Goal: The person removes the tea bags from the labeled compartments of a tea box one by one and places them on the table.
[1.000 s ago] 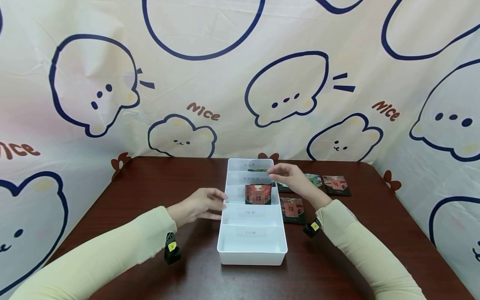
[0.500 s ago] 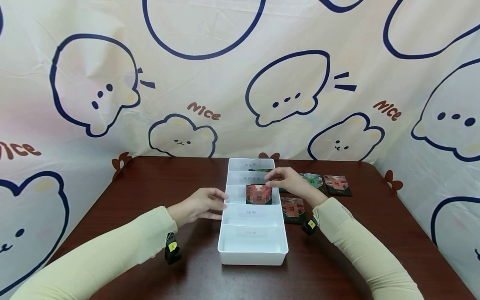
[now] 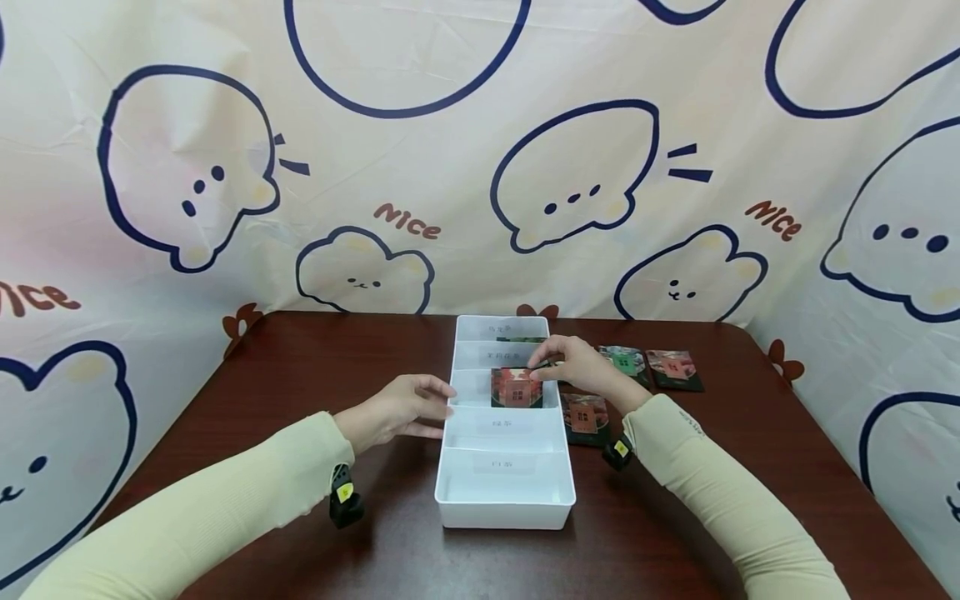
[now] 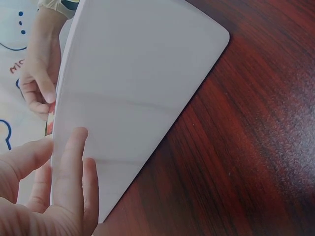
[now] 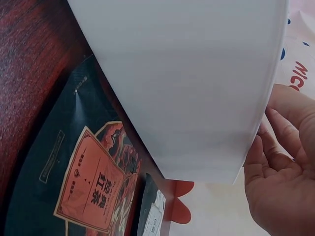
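Observation:
A long white divided box (image 3: 504, 515) with labelled compartments stands lengthwise on the table. In its middle compartment a red and dark-green tea packet (image 3: 513, 390) stands upright, facing me. My right hand (image 3: 576, 364) reaches over the right rim and pinches this packet's top right corner, thumb in front. The left wrist view shows the thumb right at a red edge above the rim. My left hand (image 3: 397, 408) rests straight fingertips against the box's left wall (image 4: 118, 98). A thin green packet edge (image 3: 521, 339) shows in the far compartment.
Right of the box, a red tea packet (image 3: 587, 419) lies close to its wall. Farther back lie a green packet (image 3: 627, 361) and another red one (image 3: 674, 369). A patterned cloth (image 3: 450, 167) hangs behind the dark wooden table (image 3: 300, 533).
My right hand has shifted slightly left and down from above the second compartment to the red packet's top corner. My left hand and the box have stayed in place.

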`<state>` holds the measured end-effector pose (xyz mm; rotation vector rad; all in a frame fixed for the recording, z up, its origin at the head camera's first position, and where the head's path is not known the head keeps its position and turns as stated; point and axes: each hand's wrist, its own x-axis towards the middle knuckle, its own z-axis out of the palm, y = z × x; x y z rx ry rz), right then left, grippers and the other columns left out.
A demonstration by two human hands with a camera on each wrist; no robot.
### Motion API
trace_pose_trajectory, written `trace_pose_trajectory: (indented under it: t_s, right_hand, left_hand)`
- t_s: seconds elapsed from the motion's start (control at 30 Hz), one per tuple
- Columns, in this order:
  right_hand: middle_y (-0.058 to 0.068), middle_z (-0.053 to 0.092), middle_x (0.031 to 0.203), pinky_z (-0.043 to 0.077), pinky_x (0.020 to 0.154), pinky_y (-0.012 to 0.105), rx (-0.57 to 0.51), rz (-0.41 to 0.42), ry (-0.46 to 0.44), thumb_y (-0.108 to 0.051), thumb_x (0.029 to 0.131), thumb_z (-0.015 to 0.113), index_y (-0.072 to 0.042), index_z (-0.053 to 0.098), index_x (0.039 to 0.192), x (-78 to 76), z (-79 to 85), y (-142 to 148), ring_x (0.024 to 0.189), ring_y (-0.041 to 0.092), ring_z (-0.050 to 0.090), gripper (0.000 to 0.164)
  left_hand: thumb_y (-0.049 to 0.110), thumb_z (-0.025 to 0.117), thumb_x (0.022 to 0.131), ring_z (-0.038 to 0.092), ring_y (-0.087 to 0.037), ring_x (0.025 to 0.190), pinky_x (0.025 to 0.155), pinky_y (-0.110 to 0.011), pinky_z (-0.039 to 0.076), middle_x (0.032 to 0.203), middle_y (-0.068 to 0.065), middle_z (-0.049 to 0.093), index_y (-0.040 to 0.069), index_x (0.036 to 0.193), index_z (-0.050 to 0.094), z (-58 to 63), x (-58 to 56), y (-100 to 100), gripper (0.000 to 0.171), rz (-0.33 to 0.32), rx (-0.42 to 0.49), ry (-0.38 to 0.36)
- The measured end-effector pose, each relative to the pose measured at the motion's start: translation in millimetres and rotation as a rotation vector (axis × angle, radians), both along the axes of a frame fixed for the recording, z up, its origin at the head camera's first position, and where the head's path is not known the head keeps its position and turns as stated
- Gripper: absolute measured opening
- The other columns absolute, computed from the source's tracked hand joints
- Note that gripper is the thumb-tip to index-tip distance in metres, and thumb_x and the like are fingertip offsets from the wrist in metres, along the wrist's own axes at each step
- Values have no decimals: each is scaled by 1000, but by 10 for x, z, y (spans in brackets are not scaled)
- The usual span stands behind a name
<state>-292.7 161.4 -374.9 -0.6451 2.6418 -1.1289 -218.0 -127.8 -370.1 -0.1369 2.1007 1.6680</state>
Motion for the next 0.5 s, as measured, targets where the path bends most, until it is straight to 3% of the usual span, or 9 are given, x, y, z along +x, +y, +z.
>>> trace_pose_trajectory:
  t_s: [0.5]
  right_hand:
    - [1,64,112,48,97,47,18,33,14,-22,86,74,-18,72,92,-4,4,-1,109,21,56,8]
  left_hand:
    - [-2,67,87,67,-24,89,77,-42,61,106,-16,60,-1,120,58,-15,-8,-6,35,-9,7,7]
